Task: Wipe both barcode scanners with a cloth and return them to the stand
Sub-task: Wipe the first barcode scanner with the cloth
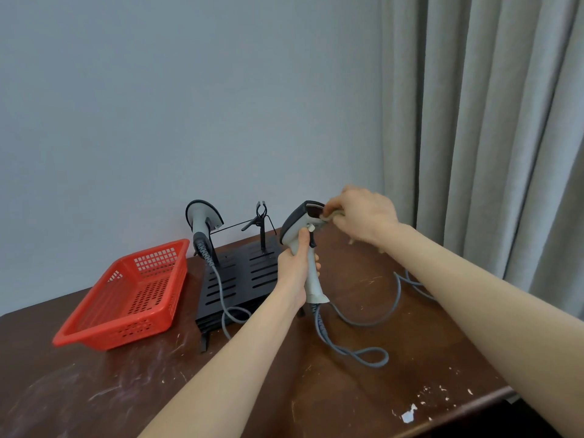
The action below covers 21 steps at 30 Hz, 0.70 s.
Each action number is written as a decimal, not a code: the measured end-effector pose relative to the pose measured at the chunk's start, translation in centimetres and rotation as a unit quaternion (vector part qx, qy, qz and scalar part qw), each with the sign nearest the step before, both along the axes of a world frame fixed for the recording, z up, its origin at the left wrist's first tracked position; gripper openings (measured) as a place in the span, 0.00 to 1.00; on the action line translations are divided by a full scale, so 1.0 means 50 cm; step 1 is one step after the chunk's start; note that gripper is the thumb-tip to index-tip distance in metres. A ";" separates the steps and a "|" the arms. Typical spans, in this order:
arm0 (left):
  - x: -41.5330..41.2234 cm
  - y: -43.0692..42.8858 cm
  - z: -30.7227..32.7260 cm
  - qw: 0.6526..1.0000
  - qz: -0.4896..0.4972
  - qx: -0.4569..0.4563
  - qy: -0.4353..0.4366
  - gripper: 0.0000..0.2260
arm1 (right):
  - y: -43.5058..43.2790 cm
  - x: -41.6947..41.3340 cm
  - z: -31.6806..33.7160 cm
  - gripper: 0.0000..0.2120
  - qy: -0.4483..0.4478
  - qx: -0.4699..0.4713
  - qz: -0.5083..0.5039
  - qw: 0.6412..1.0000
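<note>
Head view, single frame.

Scanners counted: two.
- Scanner one (202, 221) sits in the left cradle of the stand (243, 276), head up, close to the wall (189, 90). Its grey cable one (221, 298) runs down across the stand's slotted plate to the worktop (347, 399).
- Scanner two (305, 230) is off the stand, held upright in the air just to the stand's right.

Hands counted: two, both bare.
- Left hand (295, 267): fingers and thumb curled round the handle of scanner two.
- Right hand (363, 216): fingertips pinch a small bunched cloth (331, 216) against the front window of scanner two. Most of the cloth is hidden under the fingers.

Cables counted: two. Cable two (363, 355) hangs from the base of the held handle and lies in loops on the worktop.

Stand: one, black. Its right cradle (260, 216) is a forked clip on an upright post.

Basket (126, 295): one, red plastic, on the worktop just left of the stand.

The worktop is dark brown, scratched, with chipped finish near its front edge. A grey curtain (489, 121) hangs at the right.
</note>
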<state>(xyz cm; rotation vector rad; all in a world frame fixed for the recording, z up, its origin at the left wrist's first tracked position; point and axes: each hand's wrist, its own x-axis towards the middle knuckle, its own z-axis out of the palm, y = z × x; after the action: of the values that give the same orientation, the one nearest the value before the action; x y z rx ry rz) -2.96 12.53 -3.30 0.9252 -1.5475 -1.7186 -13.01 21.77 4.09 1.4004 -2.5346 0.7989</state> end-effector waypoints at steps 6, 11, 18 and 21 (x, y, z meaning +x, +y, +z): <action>-0.003 0.004 0.006 1.000 -0.017 0.016 0.012 0.22 | 0.007 -0.015 -0.005 0.14 0.023 -0.037 -0.068 0.997; -0.001 0.001 0.003 1.000 -0.013 0.006 0.007 0.22 | 0.013 -0.002 -0.008 0.11 -0.019 -0.103 -0.023 0.994; -0.001 0.014 -0.002 0.999 -0.019 0.027 0.013 0.22 | -0.001 -0.001 -0.025 0.13 0.035 -0.049 -0.054 0.997; -0.002 0.011 -0.003 1.000 -0.015 0.015 0.004 0.22 | -0.010 0.011 -0.020 0.13 0.002 -0.077 -0.050 0.996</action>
<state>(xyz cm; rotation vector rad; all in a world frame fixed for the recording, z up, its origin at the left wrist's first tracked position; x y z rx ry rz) -3.06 13.08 -3.44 0.9140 -1.5411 -1.7688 -12.45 21.29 3.10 1.2167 -2.4592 0.9480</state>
